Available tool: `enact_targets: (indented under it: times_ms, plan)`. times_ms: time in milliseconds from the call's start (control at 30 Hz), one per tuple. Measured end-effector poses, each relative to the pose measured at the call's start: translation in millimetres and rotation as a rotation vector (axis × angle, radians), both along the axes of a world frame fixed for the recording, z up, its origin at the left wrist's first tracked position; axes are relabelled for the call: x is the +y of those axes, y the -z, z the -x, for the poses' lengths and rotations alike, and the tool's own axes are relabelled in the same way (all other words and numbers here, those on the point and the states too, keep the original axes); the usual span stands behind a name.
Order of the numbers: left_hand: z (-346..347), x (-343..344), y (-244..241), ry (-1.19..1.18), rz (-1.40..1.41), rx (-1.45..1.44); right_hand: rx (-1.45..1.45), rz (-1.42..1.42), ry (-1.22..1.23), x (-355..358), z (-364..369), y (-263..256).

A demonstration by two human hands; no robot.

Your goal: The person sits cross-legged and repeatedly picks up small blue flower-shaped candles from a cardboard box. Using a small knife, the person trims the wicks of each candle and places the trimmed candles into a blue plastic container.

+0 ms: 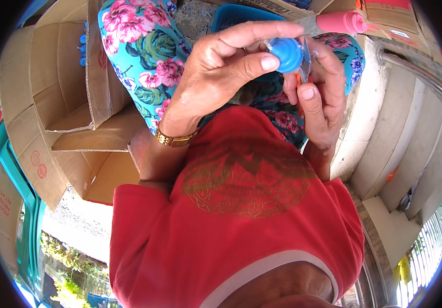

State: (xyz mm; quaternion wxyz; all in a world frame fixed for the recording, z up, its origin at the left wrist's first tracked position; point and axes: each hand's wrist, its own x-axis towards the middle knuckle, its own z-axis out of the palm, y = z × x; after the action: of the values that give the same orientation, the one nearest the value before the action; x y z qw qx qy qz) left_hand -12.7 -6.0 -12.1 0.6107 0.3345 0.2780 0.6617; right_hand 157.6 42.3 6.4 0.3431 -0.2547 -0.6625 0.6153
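Over my lap, my left hand (pixel 232 65) grips a glossy blue rounded piece (pixel 287 56) with stepped rings, of wax or plastic. Thumb and fingers pinch it from the left, and a small pale tuft stands at its left end. My right hand (pixel 321 84) holds a tool with a flat grey metal blade (pixel 305 59) and an orange handle (pixel 300 82). The blade lies up against the right side of the blue piece. Part of the handle is hidden behind the right fingers.
A blue plastic tub (pixel 244 13) stands beyond my hands. Open cardboard boxes (pixel 59 77) line the left, one with small blue pieces (pixel 82 50). A pink cylinder (pixel 340 22) lies at upper right. Concrete steps (pixel 402 131) with a metal rail (pixel 421 71) rise on the right.
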Motion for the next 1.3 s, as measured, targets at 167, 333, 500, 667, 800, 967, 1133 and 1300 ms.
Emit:
enact_targets:
  times_ms: [167, 333, 500, 667, 800, 967, 1133, 1300]
  plan:
    - [11, -2, -4, 0.061, -0.041, 0.088, -0.020, 0.030, -0.027, -3, -1, -6]
    - [12, -7, -8, 0.105, -0.007, 0.078, 0.024, 0.008, -0.040, -5, -3, 0]
    - [1, -12, -3, 0.109, 0.028, -0.046, 0.099, 0.012, -0.033, -3, 0, 6]
    - [-11, -10, -4, 0.005, 0.187, -0.261, 0.187, 0.274, 0.002, -5, 0, 7]
    - [-16, -9, -2, -0.066, 0.209, -0.340, 0.150, 0.270, 0.054, -5, -4, 7]
    - [-20, -5, 4, -0.166, 0.215, -0.289, 0.139, 0.290, 0.079, -10, -5, 6]
    - [-20, -6, 7, -0.148, 0.220, -0.268, 0.099, 0.242, 0.096, -7, -7, 9]
    - [-26, -3, 7, -0.147, 0.152, -0.416, -0.003, 0.043, 0.112, -12, -3, 9]
